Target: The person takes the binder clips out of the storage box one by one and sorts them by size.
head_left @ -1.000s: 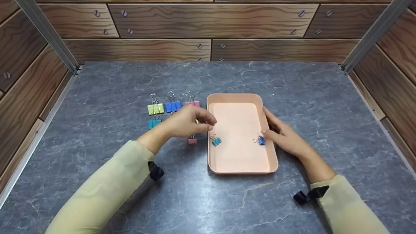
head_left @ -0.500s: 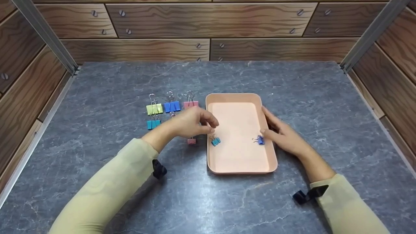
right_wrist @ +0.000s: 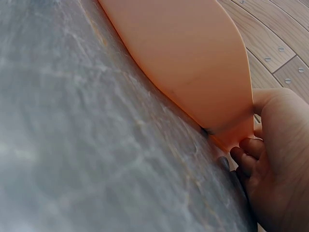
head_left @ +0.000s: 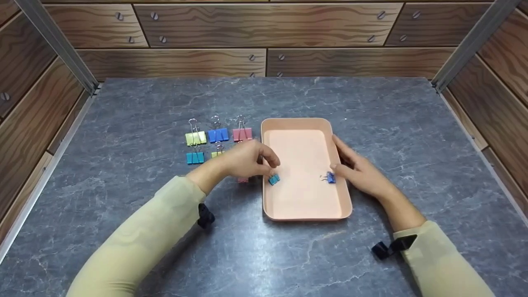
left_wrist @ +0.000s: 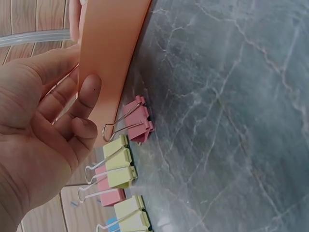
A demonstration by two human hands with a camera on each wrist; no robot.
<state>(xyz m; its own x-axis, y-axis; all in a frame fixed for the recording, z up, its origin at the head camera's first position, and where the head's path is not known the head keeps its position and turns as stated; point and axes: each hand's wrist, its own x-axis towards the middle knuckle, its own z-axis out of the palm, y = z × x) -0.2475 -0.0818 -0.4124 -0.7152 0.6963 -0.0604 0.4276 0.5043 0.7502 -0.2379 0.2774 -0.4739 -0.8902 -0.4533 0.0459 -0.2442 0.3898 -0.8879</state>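
Observation:
My left hand (head_left: 246, 157) reaches over the left rim of a peach tray (head_left: 304, 150). Its thumb and index fingertips are right at a small teal binder clip (head_left: 274, 180) and hide the clip's wire handles; I cannot tell if they pinch it. In the left wrist view, the other fingers stay outside the tray wall (left_wrist: 113, 46). My right hand (head_left: 364, 176) grips the right wall, thumb at the rim and fingers outside. Beside that thumb, inside the tray, lies a small blue binder clip (head_left: 331, 177).
Left of the tray, binder clips stand in rows on the grey marbled table (head_left: 165, 243): yellow-green (head_left: 196, 138), blue (head_left: 218, 135), pink (head_left: 242, 134) and teal (head_left: 195, 158) among them. The left hand partly covers others. A small pink clip (left_wrist: 138, 121) stands close to the tray wall.
My left hand has moved slightly right and down, bringing its fingertips to the teal binder clip. My right hand and the tray have stayed in place.

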